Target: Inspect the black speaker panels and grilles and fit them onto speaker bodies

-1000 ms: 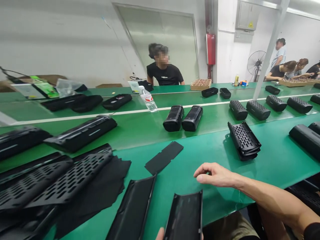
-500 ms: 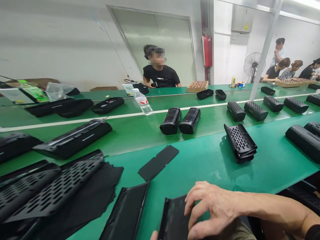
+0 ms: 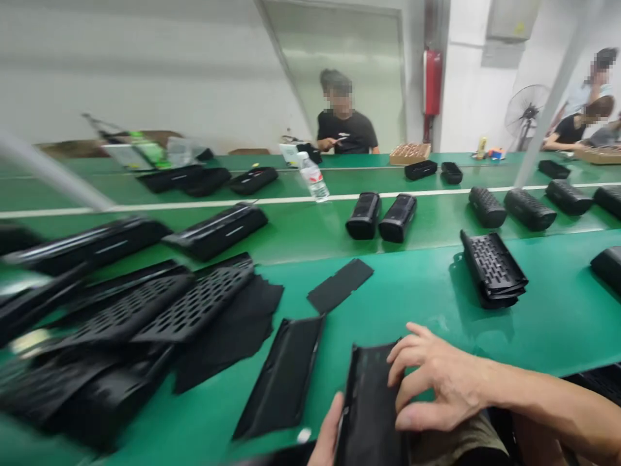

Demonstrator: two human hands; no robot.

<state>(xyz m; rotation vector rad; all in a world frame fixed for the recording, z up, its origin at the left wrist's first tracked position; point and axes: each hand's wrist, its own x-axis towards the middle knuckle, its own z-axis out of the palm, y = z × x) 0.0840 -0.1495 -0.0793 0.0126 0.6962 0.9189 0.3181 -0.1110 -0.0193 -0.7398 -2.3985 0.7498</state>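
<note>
At the bottom, a black plastic cover (image 3: 371, 395) with a dark lining is tilted up from the table. My left hand (image 3: 330, 430) grips its left edge; only the thumb side shows, the other fingers are hidden. My right hand (image 3: 431, 382) lies over the cover's right edge, fingers bent and apart, fingertips touching its inner face. A similar lined cover (image 3: 284, 375) rests just left of it on the green table. Beyond lies a flat black sheet (image 3: 340, 285) with notched edges.
Left are perforated black covers (image 3: 198, 301) and a pile of black sheets (image 3: 233, 330). A stack of perforated covers (image 3: 493, 268) stands right. Black speaker-like housings (image 3: 363, 215) and a water bottle (image 3: 313, 177) are farther back. A person (image 3: 347, 123) sits opposite.
The view has swung left and down, so things appear farther right. More of my left thumb and of the cover shows. My right hand remains on the cover's right edge.
</note>
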